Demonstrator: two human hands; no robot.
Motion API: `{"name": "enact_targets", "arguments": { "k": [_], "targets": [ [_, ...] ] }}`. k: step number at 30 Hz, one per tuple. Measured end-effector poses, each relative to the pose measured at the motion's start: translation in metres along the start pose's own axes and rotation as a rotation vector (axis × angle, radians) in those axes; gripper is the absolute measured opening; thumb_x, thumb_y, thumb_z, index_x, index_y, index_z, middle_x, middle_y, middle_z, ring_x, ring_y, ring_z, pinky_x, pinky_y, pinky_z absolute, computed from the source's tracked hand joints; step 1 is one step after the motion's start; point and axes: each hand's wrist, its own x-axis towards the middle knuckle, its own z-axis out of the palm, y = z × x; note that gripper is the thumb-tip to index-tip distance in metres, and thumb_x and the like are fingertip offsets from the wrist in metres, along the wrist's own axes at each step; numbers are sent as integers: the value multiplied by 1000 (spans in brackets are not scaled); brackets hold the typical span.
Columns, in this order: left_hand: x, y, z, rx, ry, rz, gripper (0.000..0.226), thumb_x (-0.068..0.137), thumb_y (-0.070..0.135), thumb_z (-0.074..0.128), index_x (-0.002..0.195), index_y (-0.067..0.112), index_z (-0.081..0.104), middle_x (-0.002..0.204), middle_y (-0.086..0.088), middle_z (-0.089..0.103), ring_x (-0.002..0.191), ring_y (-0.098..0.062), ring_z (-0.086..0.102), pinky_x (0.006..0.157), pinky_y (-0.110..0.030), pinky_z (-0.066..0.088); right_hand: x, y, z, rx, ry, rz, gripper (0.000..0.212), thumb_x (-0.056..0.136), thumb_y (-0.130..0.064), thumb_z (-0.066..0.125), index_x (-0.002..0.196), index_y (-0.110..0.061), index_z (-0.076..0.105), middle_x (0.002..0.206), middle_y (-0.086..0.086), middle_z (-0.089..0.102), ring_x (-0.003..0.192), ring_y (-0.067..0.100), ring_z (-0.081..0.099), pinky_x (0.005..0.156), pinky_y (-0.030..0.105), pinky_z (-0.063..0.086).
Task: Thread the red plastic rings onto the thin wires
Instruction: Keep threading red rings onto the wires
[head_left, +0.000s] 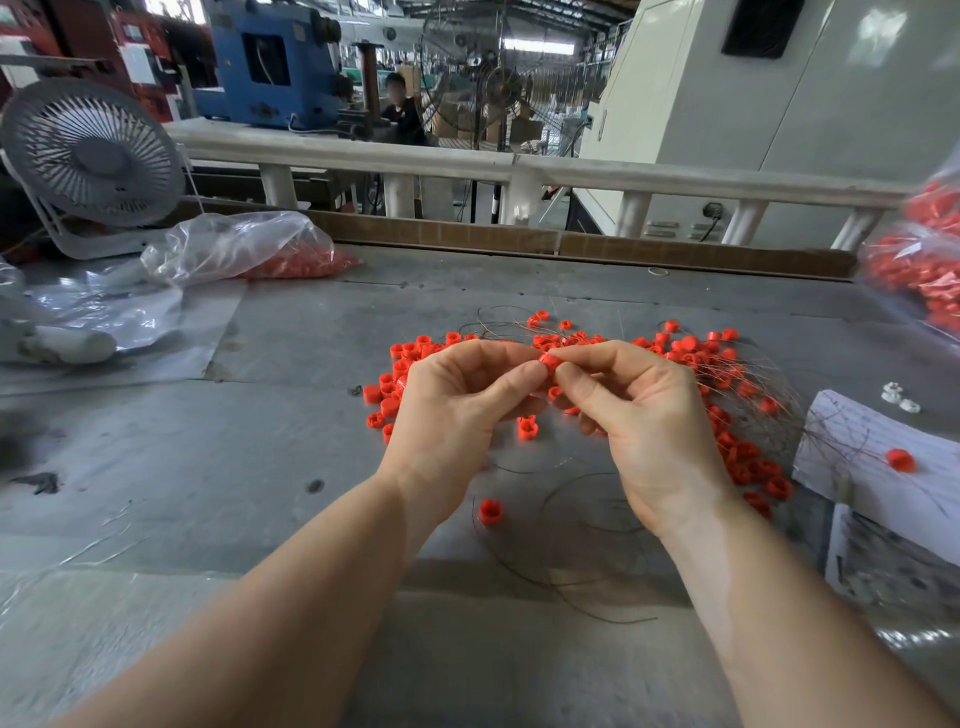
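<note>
Left hand (457, 400) and right hand (639, 410) meet above grey table (291, 467), fingertips pinching one red ring (548, 360) | loose rings (737, 457) heaped beneath | thin wires (571, 519) curl nearby | wire in grip: cannot tell

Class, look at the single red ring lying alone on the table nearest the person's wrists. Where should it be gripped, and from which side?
Grip the lone red ring across its outer wall, coming from above. It lies apart from the pile, so two fingertips should fit either side.

Fan (91, 153) far left; rings (748, 457) mid-table; paper (883, 467) right
</note>
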Motion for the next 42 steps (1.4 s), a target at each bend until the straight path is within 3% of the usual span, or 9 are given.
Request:
{"name": "enact_targets", "arguments": {
  "k": [6,13,20,26,35,42],
  "targets": [
    [0,-1,0,1,-9,18,16,68,18,69,82,10,70,71,1,72,65,-7,67,59,-14,51,0,0,-2,4,-16,-9,11,78,-12,66,79,-22,71,69,-5,69,66,15,57,53,18,44],
    [0,-1,0,5,-14,37,21,68,19,71,88,15,71,73,-4,72,67,-12,68,61,-16,51,1,1,-3,-45,-44,-99,21,81,-2,66,80,-23,70,71,-10,69,65,3,60,59,12,44],
    [0,-1,1,-15,-32,25,20,70,14,67,88,9,71,78,-3,74,72,-12,70,65,-18,54,0,2,-1,-227,-14,-233,20,71,0,76,84,-13,69,77,-4,69,62,6,61,61,25,52],
    [0,1,-2,-24,-74,10,24,70,17,67,92,8,72,84,-8,74,77,-18,70,70,-23,56,2,7,-3,-192,21,-254,20,76,-8,74,78,-27,67,74,-14,69,66,2,62,64,19,50],
    [-1,1,-1,211,-25,204,8,70,19,66,78,17,67,66,11,69,61,0,64,60,-11,48,1,6,-2,-185,-17,-212,8,73,-27,68,78,-33,67,75,-14,69,69,4,63,66,34,54],
    [-2,0,0,385,-63,298,19,83,-4,61,80,14,61,63,13,63,58,5,58,59,-6,43,1,6,-2,-206,-27,-238,23,76,-6,71,78,-29,66,67,-13,67,58,2,58,62,20,49]
  ]
}}
